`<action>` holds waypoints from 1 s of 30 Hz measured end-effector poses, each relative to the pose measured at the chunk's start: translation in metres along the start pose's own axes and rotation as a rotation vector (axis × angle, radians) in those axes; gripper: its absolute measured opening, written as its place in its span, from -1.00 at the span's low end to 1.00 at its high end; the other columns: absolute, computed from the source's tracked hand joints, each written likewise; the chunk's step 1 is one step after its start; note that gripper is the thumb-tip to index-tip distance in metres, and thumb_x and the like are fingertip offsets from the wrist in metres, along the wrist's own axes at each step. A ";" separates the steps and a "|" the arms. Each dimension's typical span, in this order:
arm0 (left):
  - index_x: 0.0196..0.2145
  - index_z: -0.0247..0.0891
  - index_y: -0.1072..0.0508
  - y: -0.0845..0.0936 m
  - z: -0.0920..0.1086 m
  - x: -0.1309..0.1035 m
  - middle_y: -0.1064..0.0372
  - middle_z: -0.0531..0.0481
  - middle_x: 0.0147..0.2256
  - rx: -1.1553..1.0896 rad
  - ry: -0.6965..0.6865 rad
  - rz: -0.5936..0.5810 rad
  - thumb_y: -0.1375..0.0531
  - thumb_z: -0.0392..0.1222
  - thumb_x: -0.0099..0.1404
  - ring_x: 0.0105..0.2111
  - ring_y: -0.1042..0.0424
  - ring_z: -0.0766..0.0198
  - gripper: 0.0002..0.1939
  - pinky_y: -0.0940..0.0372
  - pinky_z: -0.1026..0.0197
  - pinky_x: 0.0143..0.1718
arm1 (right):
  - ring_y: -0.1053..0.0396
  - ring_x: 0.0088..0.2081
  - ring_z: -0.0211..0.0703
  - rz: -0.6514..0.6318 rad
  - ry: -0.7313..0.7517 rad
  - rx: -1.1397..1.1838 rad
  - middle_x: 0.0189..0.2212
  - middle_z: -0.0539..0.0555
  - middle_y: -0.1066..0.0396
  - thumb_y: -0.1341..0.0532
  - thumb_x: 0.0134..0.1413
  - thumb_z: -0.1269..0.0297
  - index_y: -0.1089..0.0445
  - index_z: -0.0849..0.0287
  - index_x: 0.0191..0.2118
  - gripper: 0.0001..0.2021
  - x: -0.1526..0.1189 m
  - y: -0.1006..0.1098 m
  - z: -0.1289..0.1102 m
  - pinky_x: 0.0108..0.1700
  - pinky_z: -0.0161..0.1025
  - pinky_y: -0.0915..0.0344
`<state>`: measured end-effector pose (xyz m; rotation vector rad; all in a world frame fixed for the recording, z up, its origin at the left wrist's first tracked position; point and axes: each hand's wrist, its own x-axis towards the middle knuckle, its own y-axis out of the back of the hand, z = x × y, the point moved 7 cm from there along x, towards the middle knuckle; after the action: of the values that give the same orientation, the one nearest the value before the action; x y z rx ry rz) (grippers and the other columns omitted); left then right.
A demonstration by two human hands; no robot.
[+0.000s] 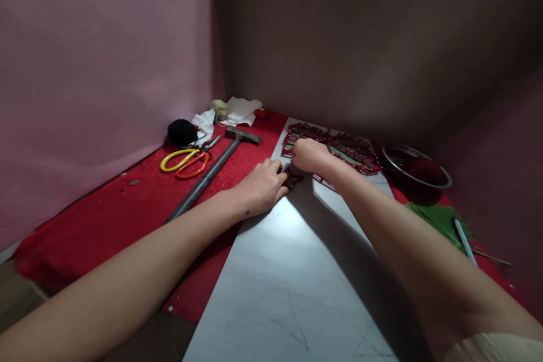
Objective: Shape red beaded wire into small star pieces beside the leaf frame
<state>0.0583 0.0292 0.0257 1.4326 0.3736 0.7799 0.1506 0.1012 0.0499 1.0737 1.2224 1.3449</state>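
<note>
A long pale board [280, 271] lies on a red cloth [114, 209]. Near its far end is a dark red strung or beaded piece [360, 153] with green and purple parts. My left hand [263, 185] rests at the board's left edge, its fingers bent against a small whitish bit and a dark red part. Close beside it, my right hand [309, 155] is curled at the near left of the red piece, fingers pressed together. What the fingers of either hand hold is hidden or too small to name.
Left of the board lie a hammer [244, 135], scissors [184, 164] with yellow and orange handles, black yarn [182, 132], a cream yarn ball [219, 109] and white cloth [244, 110]. On the right are a metal bowl [443, 178], a green leaf [439, 220] and a pen [464, 242].
</note>
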 end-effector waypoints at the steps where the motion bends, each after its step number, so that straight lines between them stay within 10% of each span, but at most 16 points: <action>1: -0.12 -0.34 -0.41 0.000 0.001 0.000 -0.23 -0.20 -0.15 0.003 -0.004 -0.004 -0.01 -0.13 0.29 -0.16 -0.19 0.09 -0.68 -0.16 0.01 -0.11 | -0.41 -0.16 -0.01 -0.037 -0.001 0.033 -0.21 0.28 -0.48 -0.12 -0.03 0.32 -0.47 0.23 -0.14 -0.68 0.005 -0.002 -0.003 -0.28 -0.27 -0.27; 10: -0.16 -0.34 -0.42 0.003 0.000 -0.005 -0.25 -0.18 -0.19 0.010 -0.045 -0.010 -0.02 -0.18 0.29 -0.18 -0.22 0.12 -0.72 -0.19 0.05 -0.11 | -0.42 -0.22 -0.06 0.070 0.154 -0.022 -0.30 0.23 -0.49 -0.11 -0.02 0.32 -0.50 0.23 -0.25 -0.75 -0.019 0.003 -0.029 -0.26 -0.27 -0.24; 17: -0.20 -0.36 -0.39 0.025 -0.013 -0.010 -0.26 -0.16 -0.18 -0.061 0.081 0.120 -0.02 -0.17 0.29 -0.14 -0.19 0.14 -0.76 -0.16 0.11 -0.08 | -0.40 -0.26 -0.25 0.188 0.204 0.279 -0.29 0.03 -0.51 -0.05 0.07 0.37 -0.50 0.12 -0.22 -0.72 -0.048 -0.007 -0.001 -0.21 -0.34 -0.21; 30: 0.04 -0.02 -0.30 -0.002 -0.023 0.002 -0.18 -0.11 -0.07 -0.065 0.187 0.027 -0.03 0.12 0.25 -0.07 -0.11 0.03 -0.56 -0.09 -0.01 -0.07 | -0.36 -0.32 -0.22 0.239 0.240 0.057 -0.33 -0.01 -0.48 -0.03 0.06 0.36 -0.51 0.03 -0.23 -0.69 -0.054 -0.012 -0.006 -0.38 -0.30 -0.08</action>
<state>0.0452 0.0477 0.0214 1.3106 0.4682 0.9431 0.1523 0.0468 0.0376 1.1511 1.3448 1.6697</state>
